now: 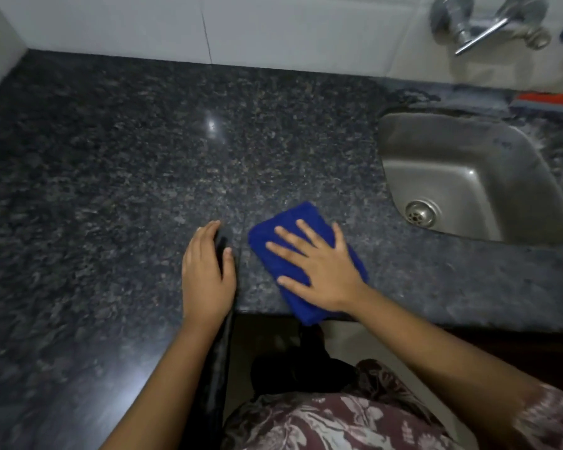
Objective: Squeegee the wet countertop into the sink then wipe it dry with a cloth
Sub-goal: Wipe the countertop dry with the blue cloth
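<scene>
Dark speckled granite desk (127, 164), steel sink (468, 177) upper right; right hand (319, 271), fingers spread, presses blue cloth (306, 235); left hand (205, 271) flat, fingers together.

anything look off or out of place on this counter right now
Nothing serious stands out. The blue cloth lies folded under the flat right hand, its near end hanging past the countertop edge. The left hand rests at the inner corner edge. The sink is empty; no squeegee is in view.

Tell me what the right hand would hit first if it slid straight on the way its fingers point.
Likely the left hand: the right hand, flat on the blue cloth, points up-left across bare countertop toward it.
</scene>
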